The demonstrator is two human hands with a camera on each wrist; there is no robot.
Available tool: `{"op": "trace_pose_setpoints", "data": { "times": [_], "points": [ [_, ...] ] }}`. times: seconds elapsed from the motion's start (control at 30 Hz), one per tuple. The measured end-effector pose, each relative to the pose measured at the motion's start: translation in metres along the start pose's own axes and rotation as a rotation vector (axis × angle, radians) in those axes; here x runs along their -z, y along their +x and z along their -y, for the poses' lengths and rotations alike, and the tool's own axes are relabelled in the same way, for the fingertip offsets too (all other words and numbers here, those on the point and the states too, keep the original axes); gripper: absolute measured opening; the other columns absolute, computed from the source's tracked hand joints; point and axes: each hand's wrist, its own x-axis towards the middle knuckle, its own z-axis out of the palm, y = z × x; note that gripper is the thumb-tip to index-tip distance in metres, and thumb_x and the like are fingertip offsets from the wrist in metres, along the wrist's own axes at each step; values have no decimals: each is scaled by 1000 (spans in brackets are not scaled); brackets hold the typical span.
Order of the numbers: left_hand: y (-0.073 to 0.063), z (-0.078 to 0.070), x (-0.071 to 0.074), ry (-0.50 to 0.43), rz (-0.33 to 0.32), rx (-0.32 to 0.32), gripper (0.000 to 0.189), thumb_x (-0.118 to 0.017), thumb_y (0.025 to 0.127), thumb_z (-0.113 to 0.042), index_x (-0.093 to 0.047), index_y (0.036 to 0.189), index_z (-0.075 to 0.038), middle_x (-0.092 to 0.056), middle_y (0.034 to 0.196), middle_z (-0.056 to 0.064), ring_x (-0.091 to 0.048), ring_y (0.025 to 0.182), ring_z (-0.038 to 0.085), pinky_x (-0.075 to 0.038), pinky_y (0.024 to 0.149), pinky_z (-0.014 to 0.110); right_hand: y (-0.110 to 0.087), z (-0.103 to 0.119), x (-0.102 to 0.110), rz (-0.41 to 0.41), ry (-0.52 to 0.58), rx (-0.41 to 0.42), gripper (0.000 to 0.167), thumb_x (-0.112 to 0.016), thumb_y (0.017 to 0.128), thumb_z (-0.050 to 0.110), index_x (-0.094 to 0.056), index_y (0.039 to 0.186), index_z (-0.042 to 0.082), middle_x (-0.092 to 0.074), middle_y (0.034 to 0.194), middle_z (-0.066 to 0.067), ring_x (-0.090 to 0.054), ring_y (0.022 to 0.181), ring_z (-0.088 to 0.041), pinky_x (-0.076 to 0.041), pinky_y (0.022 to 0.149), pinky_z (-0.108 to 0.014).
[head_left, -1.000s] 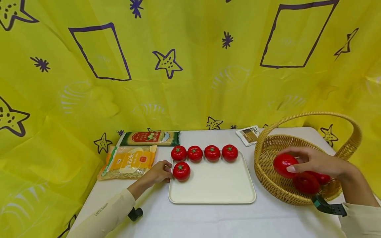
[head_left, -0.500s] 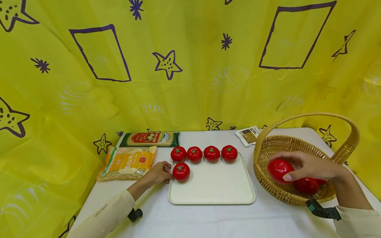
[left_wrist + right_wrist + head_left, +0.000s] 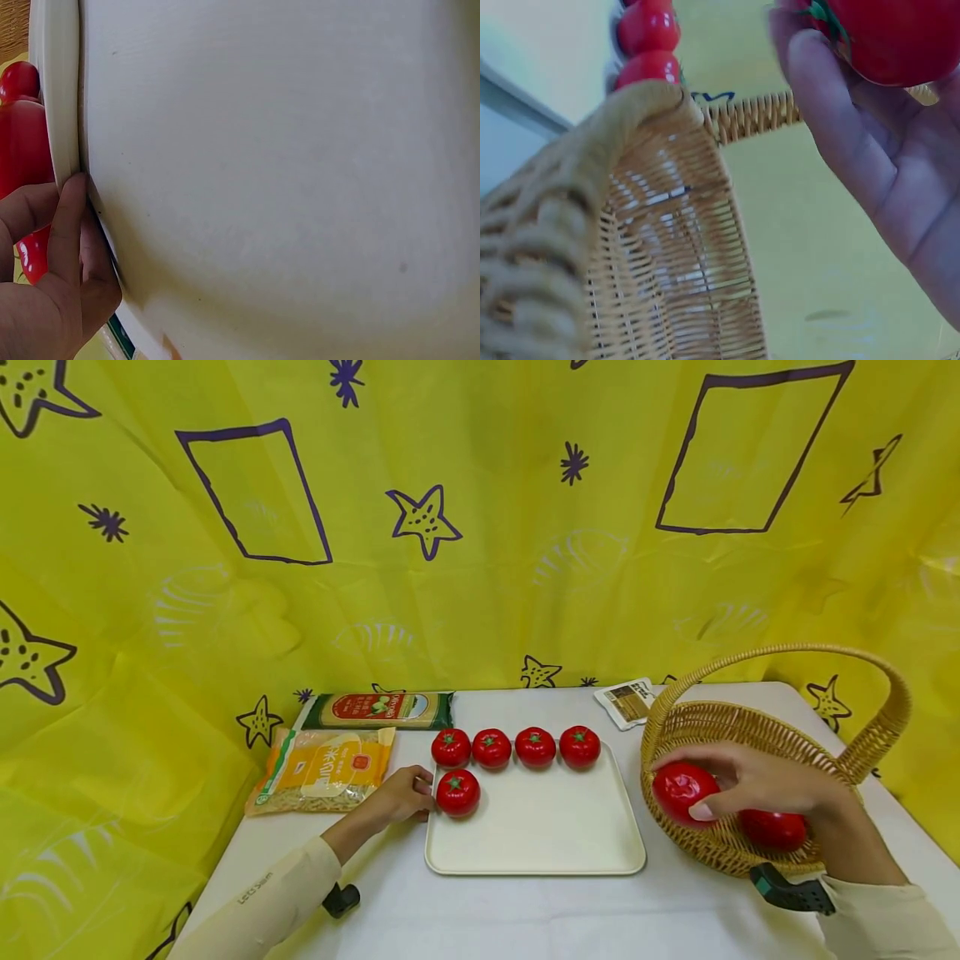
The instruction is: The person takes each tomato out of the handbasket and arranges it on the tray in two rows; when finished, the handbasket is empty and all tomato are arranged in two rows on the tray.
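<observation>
My right hand [image 3: 757, 781] grips a red tomato [image 3: 684, 793] over the left side of the wicker basket [image 3: 712, 852]. In the right wrist view, fingers curl round that tomato [image 3: 900, 37] and its green stem shows. Another red tomato [image 3: 774, 831] lies inside the basket, partly hidden by the right hand. My left hand [image 3: 401, 795] pinches the left rim of a cream tray [image 3: 540, 827]; the left wrist view shows the fingers at the tray's rim [image 3: 64, 97]. On the tray, several tomatoes [image 3: 535, 747] form a row along the far edge, with one tomato [image 3: 457, 792] nearer the left hand.
The basket's tall handle [image 3: 795, 648] arches above the right hand. Left of the tray lie an orange food bag [image 3: 330, 768] and a green noodle pack [image 3: 378, 710]. A small white packet [image 3: 626, 702] is behind the basket's left side. A yellow curtain [image 3: 480, 593] hangs behind the table.
My right hand has moved left with the tomato, from over the basket's middle to its left side. The left hand and the tray have stayed in place.
</observation>
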Motion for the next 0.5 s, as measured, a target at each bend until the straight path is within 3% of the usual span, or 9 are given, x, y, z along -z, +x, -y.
{"op": "trace_pose_setpoints", "data": {
  "times": [0.2,0.33,0.5],
  "points": [
    [0,0,0,4,-1,1,38,-71,84,7,-55,118,4,-54,90,10,-59,72,20,-62,65,28,14,3,-7,34,48,4,54,-63,89,-5,-53,141,9,-59,132,4,-63,110,-16,-61,83,-34],
    [-1,1,0,4,0,4,37,-70,84,7,-56,118,4,-55,91,11,-59,73,20,-62,66,28,24,2,-13,36,56,-7,53,-67,88,-1,-53,138,5,-59,129,1,-62,110,-17,-62,82,-36],
    [-1,1,0,10,4,5,37,-70,85,7,-55,118,4,-55,91,11,-58,73,20,-61,65,27,32,3,-18,35,74,-45,59,-69,86,2,-48,141,3,-54,130,-19,-61,111,-19,-61,83,-37]
  ]
}}
